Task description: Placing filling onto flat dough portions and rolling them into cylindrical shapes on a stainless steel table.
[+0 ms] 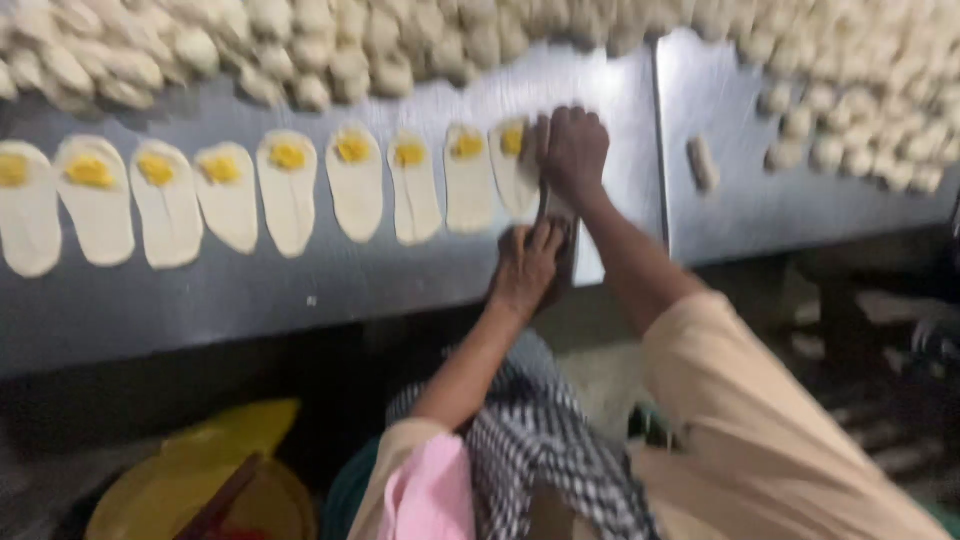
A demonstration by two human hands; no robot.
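A person's right hand presses down, fingers curled, on the near end of a flattened oval of pale dough topped with a dab of yellow filling; it is the rightmost of a row of such ovals on a steel table. The left hand rests closed at the table's near edge on a blurred dark object; what it is cannot be told. Heaped dough balls line the far edge, and a yellow tub sits below.
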